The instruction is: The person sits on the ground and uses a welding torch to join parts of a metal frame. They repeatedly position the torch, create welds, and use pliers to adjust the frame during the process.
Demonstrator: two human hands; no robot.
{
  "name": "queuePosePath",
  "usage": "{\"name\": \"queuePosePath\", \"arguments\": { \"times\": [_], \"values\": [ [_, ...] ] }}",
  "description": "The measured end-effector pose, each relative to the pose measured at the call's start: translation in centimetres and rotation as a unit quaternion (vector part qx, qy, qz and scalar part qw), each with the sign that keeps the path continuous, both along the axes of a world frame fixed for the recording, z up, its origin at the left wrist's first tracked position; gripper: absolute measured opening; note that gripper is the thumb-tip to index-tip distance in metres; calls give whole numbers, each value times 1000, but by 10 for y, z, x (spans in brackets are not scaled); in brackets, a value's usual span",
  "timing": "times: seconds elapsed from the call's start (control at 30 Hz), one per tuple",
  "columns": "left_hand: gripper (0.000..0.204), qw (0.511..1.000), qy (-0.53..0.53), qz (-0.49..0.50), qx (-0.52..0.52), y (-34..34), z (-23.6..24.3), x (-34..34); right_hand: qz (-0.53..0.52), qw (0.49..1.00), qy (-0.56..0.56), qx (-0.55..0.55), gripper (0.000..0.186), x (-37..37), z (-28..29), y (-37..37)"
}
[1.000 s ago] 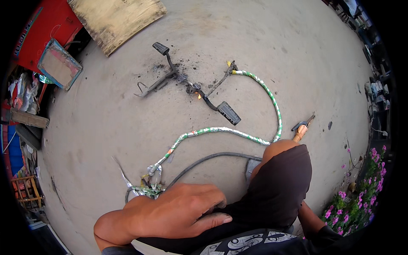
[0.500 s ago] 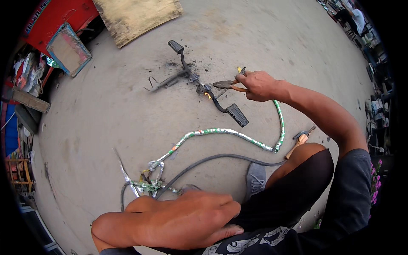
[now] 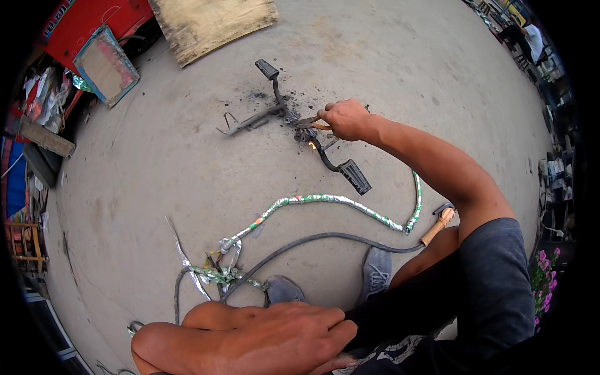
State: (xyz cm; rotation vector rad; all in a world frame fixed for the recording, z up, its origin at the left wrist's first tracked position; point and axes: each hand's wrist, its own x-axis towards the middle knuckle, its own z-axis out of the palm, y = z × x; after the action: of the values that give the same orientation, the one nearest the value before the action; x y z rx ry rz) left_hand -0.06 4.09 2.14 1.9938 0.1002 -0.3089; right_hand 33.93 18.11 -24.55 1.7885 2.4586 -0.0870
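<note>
My right hand (image 3: 347, 119) grips a pair of pliers (image 3: 320, 126) with orange-brown handles. Their jaws are at the joint of a dark metal footrest bar (image 3: 275, 111), which has rubber pedals at both ends and a kickstand-like arm. Whether the jaws clamp a piece or only touch it, I cannot tell. A small orange flame (image 3: 312, 145) burns beside the joint, close to the near rubber pedal (image 3: 354, 177). My left hand (image 3: 306, 334) lies across my lap with curled fingers; their tips are hidden, and nothing shows in it.
A cable wrapped in silver and green tape (image 3: 334, 198) runs over the concrete. Behind my right knee, a wooden-handled clamp (image 3: 440, 225) ends a dark cable (image 3: 300, 239). Dark debris surrounds the bar. A plywood board (image 3: 215, 28) lies beyond; a person (image 3: 532, 40) sits far right.
My right hand has moved left, bringing the pliers' jaws from beside the bar onto its joint. The view has shifted slightly. My left hand stays across my lap.
</note>
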Motion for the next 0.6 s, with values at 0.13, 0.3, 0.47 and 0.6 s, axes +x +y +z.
{"name": "queuePosePath", "arguments": {
  "times": [0.13, 0.3, 0.47, 0.6],
  "values": [
    [26, 1000, 4, -4, -8, 1, 0, -1, 3, 1000, -19, -7, 22, -3, 1, -2],
    [26, 1000, 13, -1, -3, -1, 4, -4, 14, 999, -34, -32, 24, -8, 8, -6],
    [26, 1000, 21, -12, -10, -2, 4, -2, -5, 1000, 2, 19, 26, -2, -3, -10],
    [26, 1000, 25, -4, -8, -4, 6, -3, 13, 999, -41, -20, 29, -3, -3, -7]
  ]
}}
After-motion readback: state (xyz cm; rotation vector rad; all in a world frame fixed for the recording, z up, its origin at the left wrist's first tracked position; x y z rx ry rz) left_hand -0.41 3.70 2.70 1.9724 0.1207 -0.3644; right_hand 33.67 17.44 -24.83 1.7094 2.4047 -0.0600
